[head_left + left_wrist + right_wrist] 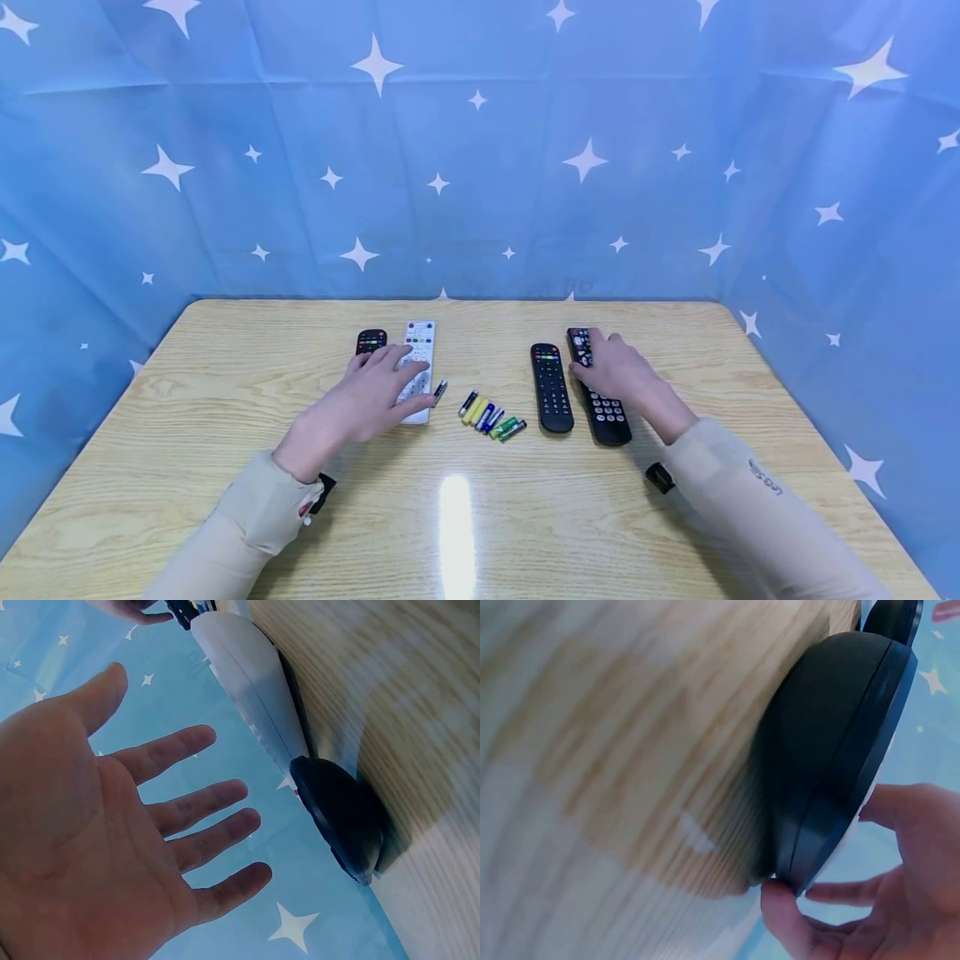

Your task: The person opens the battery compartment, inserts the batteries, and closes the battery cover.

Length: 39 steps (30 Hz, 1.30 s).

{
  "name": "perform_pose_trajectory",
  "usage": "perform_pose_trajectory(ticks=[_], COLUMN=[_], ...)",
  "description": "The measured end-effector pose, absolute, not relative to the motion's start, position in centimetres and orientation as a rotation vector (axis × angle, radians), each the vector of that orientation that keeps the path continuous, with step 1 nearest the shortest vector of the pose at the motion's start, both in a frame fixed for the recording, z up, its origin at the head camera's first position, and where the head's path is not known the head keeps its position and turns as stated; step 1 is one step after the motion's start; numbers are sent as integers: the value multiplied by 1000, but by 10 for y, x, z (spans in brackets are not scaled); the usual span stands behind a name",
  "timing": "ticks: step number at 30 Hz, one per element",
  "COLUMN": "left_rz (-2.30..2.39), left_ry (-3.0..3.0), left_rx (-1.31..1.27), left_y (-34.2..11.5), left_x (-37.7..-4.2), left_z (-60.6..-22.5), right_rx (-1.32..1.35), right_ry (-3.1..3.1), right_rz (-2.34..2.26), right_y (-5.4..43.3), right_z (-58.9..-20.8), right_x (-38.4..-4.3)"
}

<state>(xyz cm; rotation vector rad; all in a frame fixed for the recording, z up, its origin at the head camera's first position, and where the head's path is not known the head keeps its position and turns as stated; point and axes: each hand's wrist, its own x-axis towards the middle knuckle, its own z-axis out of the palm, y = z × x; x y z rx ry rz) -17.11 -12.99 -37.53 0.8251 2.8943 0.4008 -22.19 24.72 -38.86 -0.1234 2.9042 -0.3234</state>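
1. Head view: at the left of the desk [525, 517], the left hand [367, 396] is held, fingers spread, over the white remote [422, 333] and left black remote [371, 339]. At the right, the right black remote [610, 421] is gripped by the right hand [618, 371]; the middle black remote [551, 387] is seen just left of it. Batteries [480, 414] are grouped between the pairs.
2. Left wrist view: the left hand's fingers are parted, with nothing held.
3. Right wrist view: the right black remote is pinched at its sides by the right hand.
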Motion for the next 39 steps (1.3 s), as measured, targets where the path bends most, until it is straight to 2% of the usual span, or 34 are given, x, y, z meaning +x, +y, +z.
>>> perform_pose_trajectory(ticks=[17, 39], left_rz=[364, 512], left_ry=[2907, 2857], left_rx=[868, 955], left_y=[-125, -103], left_x=[-168, -162], left_z=[-374, -374], right_rx=[-108, -246], right_ry=[2933, 3004], right_rz=[-412, -619], right_y=[248, 241], right_z=[-373, -357], right_x=[-215, -202])
